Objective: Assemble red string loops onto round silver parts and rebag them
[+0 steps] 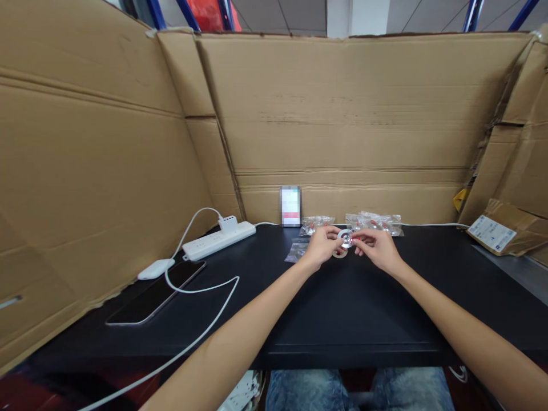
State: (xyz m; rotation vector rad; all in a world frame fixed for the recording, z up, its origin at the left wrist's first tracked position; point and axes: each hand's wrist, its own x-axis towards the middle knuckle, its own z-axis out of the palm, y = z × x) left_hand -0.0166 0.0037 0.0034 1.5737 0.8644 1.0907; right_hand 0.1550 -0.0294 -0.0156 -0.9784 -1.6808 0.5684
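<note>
Above the black table, my left hand (323, 245) grips the left rim of a small round silver disc (342, 232) with a hole or hub at its middle. My right hand (375, 247) is closed at the disc's right side, fingertips pinched on a small reddish piece that touches or nearly touches it; its exact kind is too small to tell. Just beneath the disc lies a pale ring (340, 254), partly hidden by the fingers. A flat clear plastic bag (295, 251) rests beside my left hand. Behind my hands are clear bags of shiny and red parts (391, 221).
A lit phone (291, 206) stands against the cardboard wall (342, 108). At the left are a white power strip (220, 241), a white charger block (154, 269), a dark phone (156, 297) and a loose white cable (214, 319). A labelled brown parcel (507, 228) sits at right.
</note>
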